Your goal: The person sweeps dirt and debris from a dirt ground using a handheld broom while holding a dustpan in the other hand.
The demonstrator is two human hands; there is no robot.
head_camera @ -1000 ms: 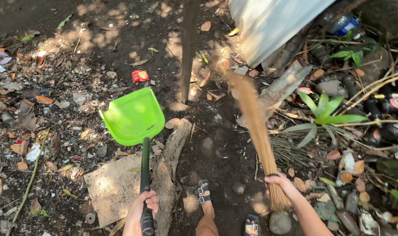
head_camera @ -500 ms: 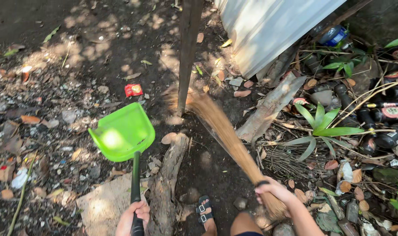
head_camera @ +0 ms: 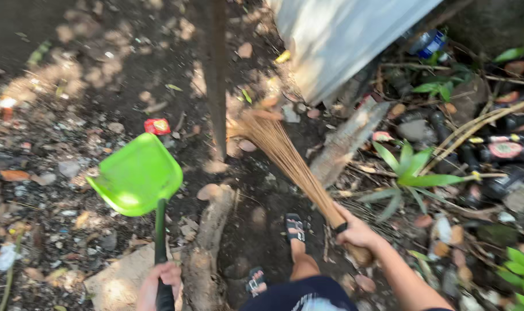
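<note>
My left hand grips the black handle of a bright green dustpan, whose scoop sits over the littered dirt at the left. My right hand is closed around the bound end of a straw broom. The broom's bristles fan out on the ground beside a thin dark post. A red wrapper lies just beyond the dustpan. My sandalled feet stand on dark soil between the two tools.
A log lies by the dustpan handle. A pale sheet-metal panel leans at the top right. Dark bottles, a green plant, a plank and dry leaves crowd the right. Flat cardboard lies at the bottom left.
The broom swung left, from pointing straight ahead to its bristles resting by the post. The dustpan shifted left. My right foot stepped forward and the view moved closer.
</note>
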